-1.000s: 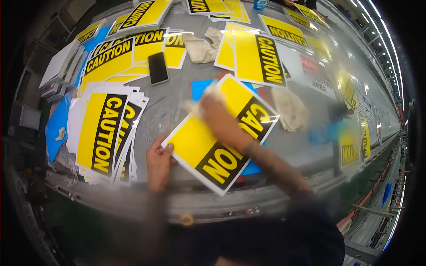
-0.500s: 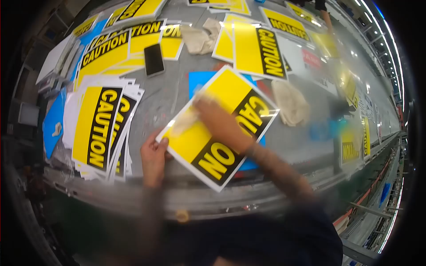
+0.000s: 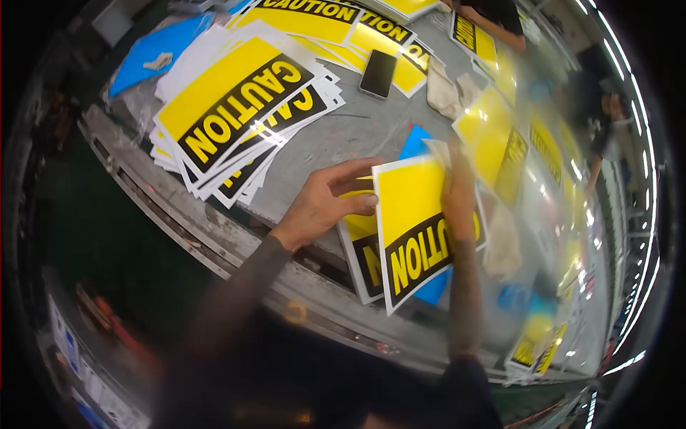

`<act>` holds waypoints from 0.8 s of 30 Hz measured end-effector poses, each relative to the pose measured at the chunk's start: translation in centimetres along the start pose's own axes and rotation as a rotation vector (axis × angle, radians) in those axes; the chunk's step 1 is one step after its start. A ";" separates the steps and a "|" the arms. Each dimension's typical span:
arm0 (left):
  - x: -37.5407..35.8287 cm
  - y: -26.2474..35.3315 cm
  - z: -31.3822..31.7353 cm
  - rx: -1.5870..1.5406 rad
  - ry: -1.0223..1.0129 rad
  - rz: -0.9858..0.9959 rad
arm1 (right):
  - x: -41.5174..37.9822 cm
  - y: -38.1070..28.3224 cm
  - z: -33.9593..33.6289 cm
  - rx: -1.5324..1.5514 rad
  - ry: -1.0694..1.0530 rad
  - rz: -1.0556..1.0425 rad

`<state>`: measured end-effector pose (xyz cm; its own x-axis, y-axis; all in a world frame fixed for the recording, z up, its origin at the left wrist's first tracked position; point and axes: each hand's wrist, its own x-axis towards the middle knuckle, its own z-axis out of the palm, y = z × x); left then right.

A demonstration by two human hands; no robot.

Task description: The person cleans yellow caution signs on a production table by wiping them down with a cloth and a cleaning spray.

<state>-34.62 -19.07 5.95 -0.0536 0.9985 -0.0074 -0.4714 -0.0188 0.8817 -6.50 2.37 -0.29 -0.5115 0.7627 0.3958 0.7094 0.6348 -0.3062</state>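
Observation:
My right hand (image 3: pixel 459 189) grips the right side of a yellow and black caution sign (image 3: pixel 411 214), which is tilted up off the table. A pale scrap (image 3: pixel 438 151) shows by its fingertips. Just left of this sign is my left hand (image 3: pixel 325 201), thumb and fingers spread apart, with the fingertips right at the sign's left edge. Behind the front sign, a second caution sign (image 3: pixel 359 247) shows as a strip below the left thumb. A blue sheet (image 3: pixel 416 143) lies partly hidden under them.
A fanned stack of caution signs (image 3: pixel 239 100) lies to the left, beside a blue sheet (image 3: pixel 161 53). Behind are a black phone (image 3: pixel 378 74), cream cloths (image 3: pixel 444 93) and more caution signs (image 3: pixel 493 136). Another person's arm (image 3: pixel 493 21) reaches in at the top. The table's metal edge (image 3: pixel 186 222) runs along the front.
My view has swung left. The right hand has moved from the middle of the sign to its right side. The sign is raised, exposing another behind it, and my left hand's fingers have spread.

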 end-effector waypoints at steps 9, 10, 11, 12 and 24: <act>1.5 1.7 2.9 0.083 -0.018 0.078 | 0.2 -1.0 -0.6 -0.008 -0.060 0.050; 1.4 1.6 2.8 0.059 -0.011 0.073 | 0.1 -1.1 -0.6 -0.005 -0.058 0.056; 1.3 1.3 2.7 0.036 -0.003 0.069 | 0.0 -1.1 -0.6 -0.019 -0.050 0.068; 1.2 1.0 2.6 0.011 0.008 0.066 | 0.0 -1.2 -0.6 -0.007 -0.046 0.073; 3.4 1.4 6.1 0.336 0.041 0.300 | 0.2 -1.1 -0.5 0.072 -0.053 0.070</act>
<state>-30.07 -15.37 10.07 -0.1820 0.9485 0.2592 -0.1181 -0.2828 0.9519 -7.14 1.83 0.53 -0.4885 0.8097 0.3253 0.7088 0.5856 -0.3933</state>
